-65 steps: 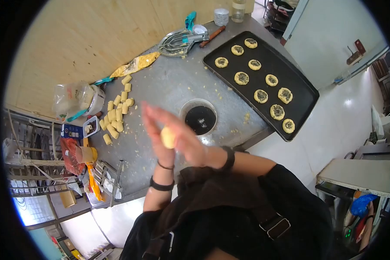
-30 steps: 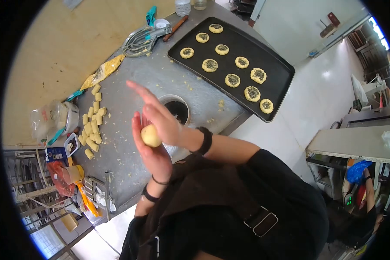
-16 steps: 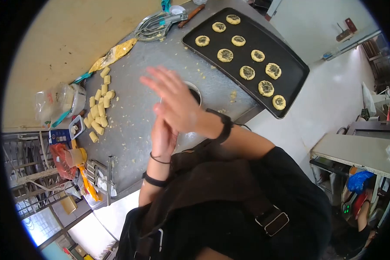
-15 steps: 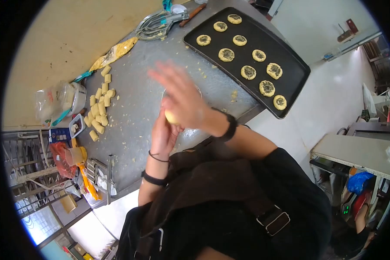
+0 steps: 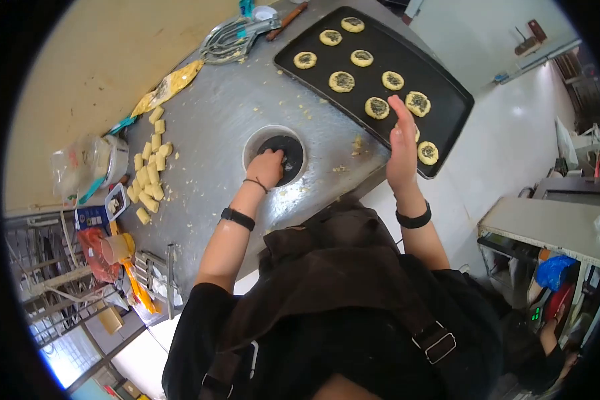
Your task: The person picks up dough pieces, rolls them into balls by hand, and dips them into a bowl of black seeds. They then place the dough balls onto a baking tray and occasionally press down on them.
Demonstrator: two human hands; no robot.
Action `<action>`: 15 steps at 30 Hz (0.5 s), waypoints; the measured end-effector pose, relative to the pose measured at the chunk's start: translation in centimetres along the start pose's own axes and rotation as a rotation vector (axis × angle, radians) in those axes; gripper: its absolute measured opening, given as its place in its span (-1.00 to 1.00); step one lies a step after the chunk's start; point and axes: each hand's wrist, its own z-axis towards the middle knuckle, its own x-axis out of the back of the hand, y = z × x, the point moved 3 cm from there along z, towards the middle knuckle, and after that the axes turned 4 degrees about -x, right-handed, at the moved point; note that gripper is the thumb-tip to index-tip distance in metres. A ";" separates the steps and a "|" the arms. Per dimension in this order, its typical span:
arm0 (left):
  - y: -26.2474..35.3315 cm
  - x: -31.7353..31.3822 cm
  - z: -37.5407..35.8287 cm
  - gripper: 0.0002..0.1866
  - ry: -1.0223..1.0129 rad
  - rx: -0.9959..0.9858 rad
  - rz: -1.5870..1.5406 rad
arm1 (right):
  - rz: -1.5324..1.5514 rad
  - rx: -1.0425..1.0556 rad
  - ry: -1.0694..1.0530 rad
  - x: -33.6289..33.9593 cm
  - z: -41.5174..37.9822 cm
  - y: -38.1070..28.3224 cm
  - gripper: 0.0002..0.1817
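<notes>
My left hand (image 5: 268, 168) reaches down into a round, light-coloured container (image 5: 247, 143) holding dark contents that look like black seeds (image 5: 291, 148). Its fingers are curled downward, and whatever they hold is hidden beneath the hand. My right hand (image 5: 403, 153) is raised with fingers straight and together, seen edge-on, holding nothing. Behind it lies a black baking tray (image 5: 440, 87), partly covered by the hand. Several flat, round dough pieces with dark seeded tops, such as one dough round (image 5: 342, 82), sit on the tray.
Several short dough cylinders (image 5: 147, 175) lie at the table's left. Along the back are a yellow piping bag (image 5: 173, 85), metal mixer beaters (image 5: 230, 43) and a brown-handled tool (image 5: 288, 21). A small plastic tub (image 5: 117, 202) stands left. Another person's arm (image 5: 550, 337) shows at lower right.
My hands have come apart from around a dough ball. The left has gone down into the container; the right has moved rightward to the tray's near edge. The ball is out of sight.
</notes>
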 end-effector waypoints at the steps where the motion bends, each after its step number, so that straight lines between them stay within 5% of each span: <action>1: -0.6 -0.7 0.5 -0.74 -0.030 -0.006 0.020 | 0.035 0.002 0.014 0.0 -0.2 0.4 -0.53; 5: 0.0 2.6 0.2 -0.76 0.049 -0.119 -0.082 | -0.012 0.028 -0.129 -0.8 -1.7 1.1 -0.48; 11: 5.1 7.6 -2.6 -0.60 0.038 -0.054 -1.242 | 0.053 0.223 -0.522 -4.6 -2.2 -1.7 -0.31; 15: 9.6 7.2 -3.8 -0.52 0.008 0.017 -1.651 | 0.243 -0.008 -0.850 -4.9 -0.9 -2.4 -0.38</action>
